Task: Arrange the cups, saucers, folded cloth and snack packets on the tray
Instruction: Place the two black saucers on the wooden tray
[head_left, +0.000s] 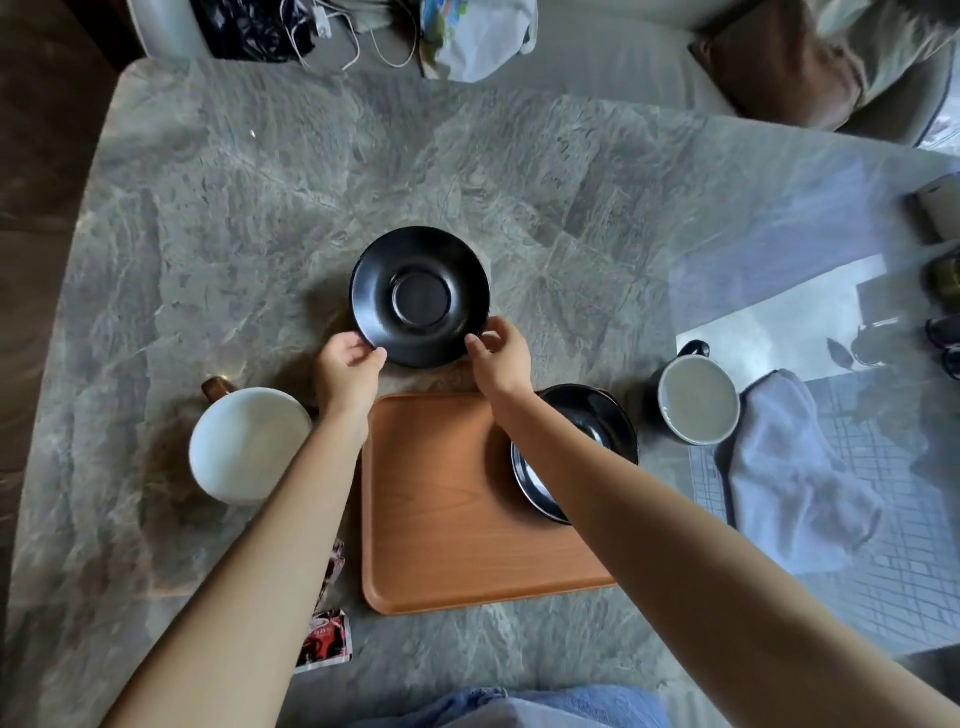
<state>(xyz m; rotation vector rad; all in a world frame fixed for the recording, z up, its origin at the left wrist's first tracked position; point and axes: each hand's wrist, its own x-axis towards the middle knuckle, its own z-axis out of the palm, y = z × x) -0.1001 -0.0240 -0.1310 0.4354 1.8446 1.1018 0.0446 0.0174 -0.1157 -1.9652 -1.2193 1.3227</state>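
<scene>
A black saucer (420, 296) sits on the marble table just beyond the wooden tray (441, 519). My left hand (345, 366) pinches its near-left rim and my right hand (501, 353) its near-right rim. A second black saucer (597, 415) lies on the tray's far right corner, partly hidden by my right forearm. A white cup with a brown handle (247, 447) stands left of the tray. A dark cup with a pale inside (696, 400) stands to the right. A grey cloth (795, 467) lies crumpled beside it. Red snack packets (327, 639) lie near-left of the tray.
The grey marble table (260, 208) curves away at the left edge. Past its far edge lie cables, a black bag (249, 26) and a white plastic bag (478, 36). A glass surface with reflections (831, 260) covers the right side.
</scene>
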